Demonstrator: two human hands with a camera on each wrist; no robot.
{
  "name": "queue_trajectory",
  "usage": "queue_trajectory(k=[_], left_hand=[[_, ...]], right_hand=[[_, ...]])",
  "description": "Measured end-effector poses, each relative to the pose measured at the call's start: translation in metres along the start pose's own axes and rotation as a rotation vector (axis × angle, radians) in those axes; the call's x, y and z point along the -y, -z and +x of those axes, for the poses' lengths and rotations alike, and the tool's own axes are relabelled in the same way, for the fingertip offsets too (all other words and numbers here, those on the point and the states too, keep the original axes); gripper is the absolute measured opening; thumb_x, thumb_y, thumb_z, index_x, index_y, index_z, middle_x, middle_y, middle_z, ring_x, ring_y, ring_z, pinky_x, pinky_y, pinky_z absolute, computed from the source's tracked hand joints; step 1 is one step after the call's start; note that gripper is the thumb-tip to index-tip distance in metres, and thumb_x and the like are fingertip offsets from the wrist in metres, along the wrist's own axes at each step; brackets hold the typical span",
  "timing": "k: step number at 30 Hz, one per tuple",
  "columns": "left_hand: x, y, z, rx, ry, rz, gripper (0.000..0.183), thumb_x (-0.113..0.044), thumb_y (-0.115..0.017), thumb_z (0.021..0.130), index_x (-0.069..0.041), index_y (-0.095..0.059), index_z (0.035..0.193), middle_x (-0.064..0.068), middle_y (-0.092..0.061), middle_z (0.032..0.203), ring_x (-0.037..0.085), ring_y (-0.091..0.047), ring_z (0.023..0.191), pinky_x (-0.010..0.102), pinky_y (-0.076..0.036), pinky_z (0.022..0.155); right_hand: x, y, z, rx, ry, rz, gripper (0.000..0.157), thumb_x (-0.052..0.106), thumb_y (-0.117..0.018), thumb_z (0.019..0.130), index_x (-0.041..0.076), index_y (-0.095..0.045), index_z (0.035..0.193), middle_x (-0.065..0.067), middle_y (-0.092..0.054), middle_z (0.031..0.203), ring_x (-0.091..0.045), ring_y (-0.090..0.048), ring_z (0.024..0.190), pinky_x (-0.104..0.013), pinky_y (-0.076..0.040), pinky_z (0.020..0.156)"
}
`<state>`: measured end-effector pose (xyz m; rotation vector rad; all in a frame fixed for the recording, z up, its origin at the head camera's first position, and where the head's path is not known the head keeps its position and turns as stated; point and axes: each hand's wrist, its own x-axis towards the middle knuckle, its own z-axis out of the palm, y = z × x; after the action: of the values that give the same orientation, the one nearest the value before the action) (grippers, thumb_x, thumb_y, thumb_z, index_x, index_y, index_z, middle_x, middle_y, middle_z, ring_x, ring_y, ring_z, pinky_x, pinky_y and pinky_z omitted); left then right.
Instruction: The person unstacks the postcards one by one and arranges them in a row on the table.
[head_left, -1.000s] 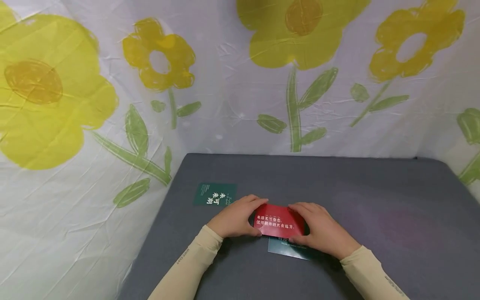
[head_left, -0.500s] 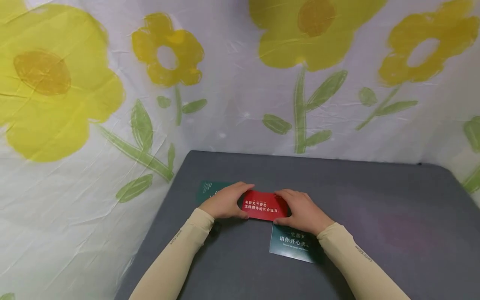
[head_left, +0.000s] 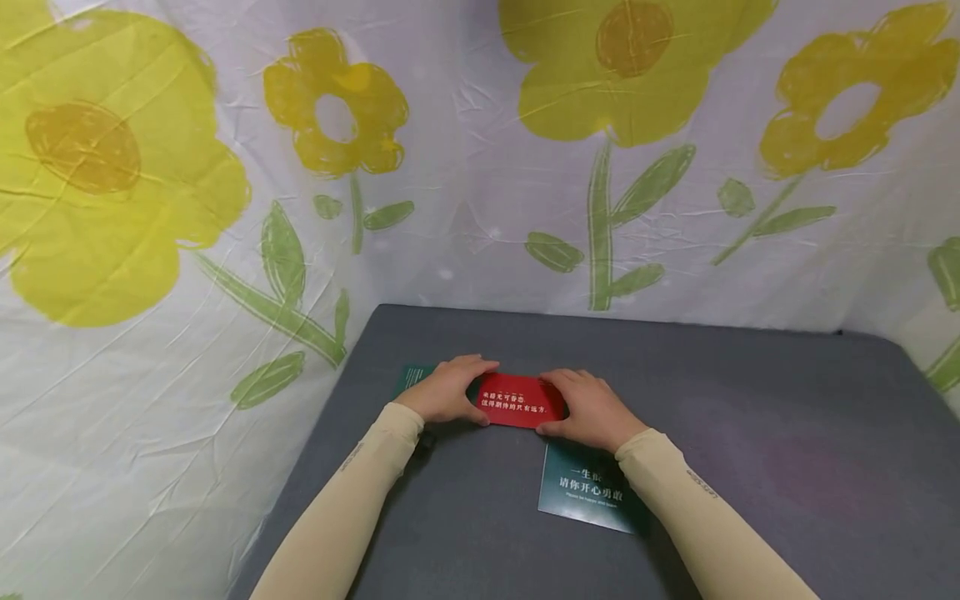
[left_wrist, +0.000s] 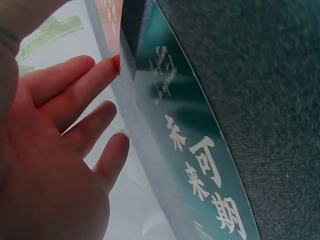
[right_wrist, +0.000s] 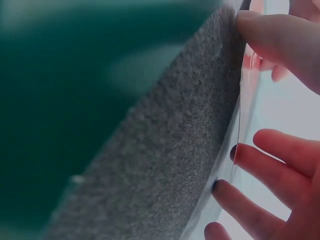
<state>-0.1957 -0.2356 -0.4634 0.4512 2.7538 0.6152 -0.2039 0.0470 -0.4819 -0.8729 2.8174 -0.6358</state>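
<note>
A small red card (head_left: 519,410) with white printed characters is held up between both hands over the table. My left hand (head_left: 447,392) pinches its left end, with the thumb at the near edge and a finger at the far edge. At the right end, my right hand (head_left: 592,410) pinches it the same way. A dark green card (left_wrist: 175,130) with large white characters lies flat beneath the left hand, which partly hides it in the head view. Another green card (head_left: 585,492) lies nearer the body, partly covered by the right wrist.
The dark grey table (head_left: 750,400) ends at the back against a white curtain (head_left: 450,208) printed with yellow flowers. The same cloth hangs along the left side.
Both hands have moved the red card left and away from the body, off the nearer green card, which shows more now. The left hand covers more of the far green card.
</note>
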Motion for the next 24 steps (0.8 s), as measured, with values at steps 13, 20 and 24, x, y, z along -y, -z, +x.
queue_trajectory(k=[13, 20, 24], left_hand=[[0.011, -0.003, 0.008, 0.007, -0.006, 0.027, 0.093, -0.037, -0.094, 0.084, -0.018, -0.049, 0.163, 0.011, -0.047, 0.169, 0.033, -0.035, 0.162, 0.056, -0.024, 0.133], [0.008, 0.001, 0.006, 0.013, 0.013, 0.028, 0.092, -0.035, -0.093, 0.084, -0.017, -0.049, 0.163, 0.012, -0.047, 0.169, 0.034, -0.034, 0.163, 0.056, -0.023, 0.133], [0.006, 0.001, 0.009, 0.014, 0.01, 0.049, 0.092, -0.036, -0.093, 0.085, -0.017, -0.049, 0.163, 0.012, -0.047, 0.169, 0.033, -0.034, 0.163, 0.057, -0.023, 0.133]], right_hand=[[0.0, -0.003, 0.009, 0.023, -0.029, 0.018, 0.089, 0.044, -0.094, 0.079, 0.013, -0.058, 0.154, -0.009, -0.065, 0.15, -0.033, -0.056, 0.134, -0.057, -0.056, 0.108], [0.004, -0.001, 0.012, 0.03, -0.039, 0.023, 0.089, 0.043, -0.094, 0.079, 0.012, -0.058, 0.154, -0.01, -0.066, 0.149, -0.033, -0.056, 0.134, -0.054, -0.059, 0.104], [0.003, -0.001, 0.013, 0.023, -0.043, 0.022, 0.087, 0.042, -0.094, 0.079, 0.012, -0.059, 0.153, -0.01, -0.067, 0.147, -0.033, -0.056, 0.132, -0.053, -0.06, 0.101]])
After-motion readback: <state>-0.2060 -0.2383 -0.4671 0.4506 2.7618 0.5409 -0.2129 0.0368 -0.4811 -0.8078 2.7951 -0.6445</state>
